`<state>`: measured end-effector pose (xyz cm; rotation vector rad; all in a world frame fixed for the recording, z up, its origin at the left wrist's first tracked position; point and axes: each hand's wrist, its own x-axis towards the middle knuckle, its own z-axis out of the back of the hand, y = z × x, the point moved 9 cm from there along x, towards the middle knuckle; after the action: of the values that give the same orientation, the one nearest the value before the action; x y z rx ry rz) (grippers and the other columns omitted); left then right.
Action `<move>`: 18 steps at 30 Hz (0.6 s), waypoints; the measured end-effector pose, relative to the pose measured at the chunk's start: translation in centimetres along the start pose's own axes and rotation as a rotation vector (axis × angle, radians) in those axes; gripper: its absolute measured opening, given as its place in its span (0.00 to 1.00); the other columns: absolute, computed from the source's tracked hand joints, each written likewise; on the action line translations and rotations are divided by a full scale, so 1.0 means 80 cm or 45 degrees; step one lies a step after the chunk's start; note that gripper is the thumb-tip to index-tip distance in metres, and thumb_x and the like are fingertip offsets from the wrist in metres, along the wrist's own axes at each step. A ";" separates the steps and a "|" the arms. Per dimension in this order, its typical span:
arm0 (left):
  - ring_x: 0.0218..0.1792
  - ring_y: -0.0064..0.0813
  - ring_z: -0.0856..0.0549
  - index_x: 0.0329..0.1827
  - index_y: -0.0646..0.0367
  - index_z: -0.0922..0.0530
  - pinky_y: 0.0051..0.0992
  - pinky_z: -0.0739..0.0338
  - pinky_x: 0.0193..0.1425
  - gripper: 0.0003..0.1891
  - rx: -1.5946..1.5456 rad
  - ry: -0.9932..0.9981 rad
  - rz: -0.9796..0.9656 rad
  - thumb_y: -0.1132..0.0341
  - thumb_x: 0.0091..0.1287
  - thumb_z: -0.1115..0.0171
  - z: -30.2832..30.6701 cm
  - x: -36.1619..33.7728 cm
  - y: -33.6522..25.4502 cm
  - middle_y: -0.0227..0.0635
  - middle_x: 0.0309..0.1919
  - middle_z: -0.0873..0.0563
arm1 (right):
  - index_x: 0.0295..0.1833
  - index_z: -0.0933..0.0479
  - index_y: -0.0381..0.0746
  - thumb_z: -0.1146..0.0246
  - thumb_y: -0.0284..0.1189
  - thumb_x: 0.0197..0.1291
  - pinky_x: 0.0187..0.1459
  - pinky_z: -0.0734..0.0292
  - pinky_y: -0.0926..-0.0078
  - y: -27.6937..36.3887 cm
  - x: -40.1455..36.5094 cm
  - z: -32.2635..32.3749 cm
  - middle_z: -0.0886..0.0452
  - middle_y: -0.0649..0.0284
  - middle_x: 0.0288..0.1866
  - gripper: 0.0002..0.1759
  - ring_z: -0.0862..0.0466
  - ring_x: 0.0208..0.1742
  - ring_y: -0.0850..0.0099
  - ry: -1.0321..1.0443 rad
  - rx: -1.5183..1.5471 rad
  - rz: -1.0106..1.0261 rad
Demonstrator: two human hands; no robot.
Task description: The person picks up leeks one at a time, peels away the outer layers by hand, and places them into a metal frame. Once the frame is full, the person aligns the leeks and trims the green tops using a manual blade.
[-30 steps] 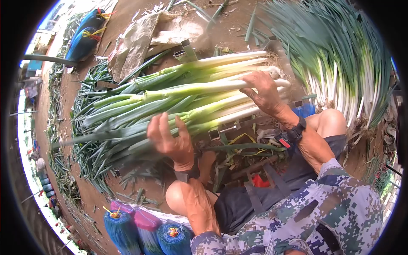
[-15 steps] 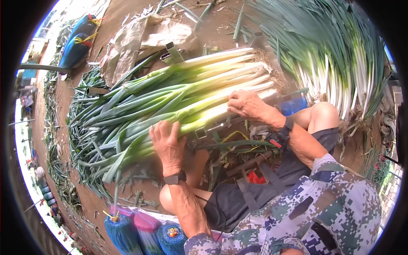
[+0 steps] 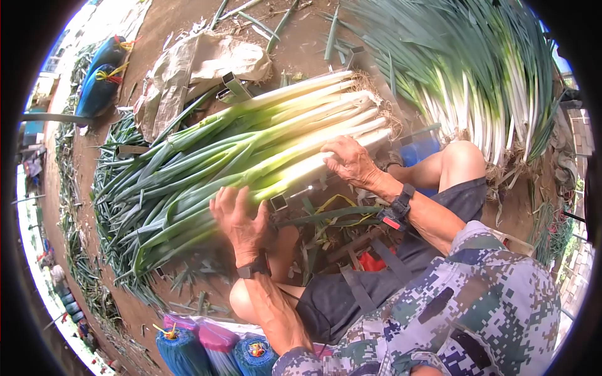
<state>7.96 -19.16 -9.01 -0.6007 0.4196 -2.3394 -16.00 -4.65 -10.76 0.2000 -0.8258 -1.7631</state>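
A row of long leeks (image 3: 251, 147) lies on a low metal rack (image 3: 235, 88), white root ends to the right and green leaves to the left. My left hand (image 3: 239, 219) rests on the near edge of the green stalks, fingers apart. Near the white ends, my right hand (image 3: 354, 161) is at the nearest stalk, its fingers bent; whether it grips the stalk is not clear.
More leeks (image 3: 483, 94) stand in a big bundle at the upper right. A crumpled sack (image 3: 182, 75) lies behind the rack. Blue net rolls (image 3: 182, 344) are at the lower left, blue bundles (image 3: 97, 88) at the upper left. Cut leaves litter the ground.
The whole view has shifted a little. My right hand's fingers have lifted and opened slightly at the white stalk. My left hand stays on the green part, and the lower leaves lie closer together.
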 end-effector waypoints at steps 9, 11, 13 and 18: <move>0.60 0.43 0.20 0.52 0.61 0.17 0.38 0.27 0.67 0.12 -0.230 -0.259 0.139 0.74 0.65 0.32 0.018 0.019 -0.008 0.42 0.55 0.16 | 0.49 0.18 0.41 0.39 0.35 0.64 0.56 0.26 0.59 -0.056 0.020 -0.011 0.17 0.59 0.48 0.13 0.21 0.51 0.56 0.014 -0.228 -0.096; 0.65 0.46 0.24 0.57 0.58 0.19 0.41 0.31 0.70 0.17 -0.125 -0.176 0.085 0.72 0.65 0.31 0.017 0.042 -0.017 0.43 0.62 0.21 | 0.49 0.17 0.41 0.39 0.35 0.64 0.57 0.27 0.58 -0.063 0.018 -0.017 0.17 0.59 0.48 0.13 0.21 0.51 0.56 0.027 -0.200 -0.125; 0.70 0.48 0.29 0.65 0.55 0.23 0.44 0.36 0.74 0.25 -0.014 -0.069 0.004 0.70 0.64 0.30 0.013 0.067 -0.036 0.44 0.70 0.27 | 0.49 0.18 0.40 0.39 0.35 0.63 0.58 0.27 0.56 -0.058 0.014 -0.004 0.17 0.58 0.48 0.14 0.21 0.52 0.56 0.022 -0.171 -0.129; 0.75 0.44 0.34 0.72 0.51 0.30 0.47 0.45 0.79 0.32 0.241 0.260 -0.097 0.63 0.64 0.30 -0.074 0.134 0.006 0.41 0.73 0.30 | 0.54 0.20 0.40 0.37 0.35 0.61 0.60 0.28 0.57 -0.069 0.049 -0.012 0.20 0.58 0.55 0.18 0.21 0.55 0.57 -0.093 -0.116 -0.169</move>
<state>-2.02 -26.00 -10.94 -0.2938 0.2658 -2.4882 -21.17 -7.81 -13.82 0.1331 -0.7975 -1.9382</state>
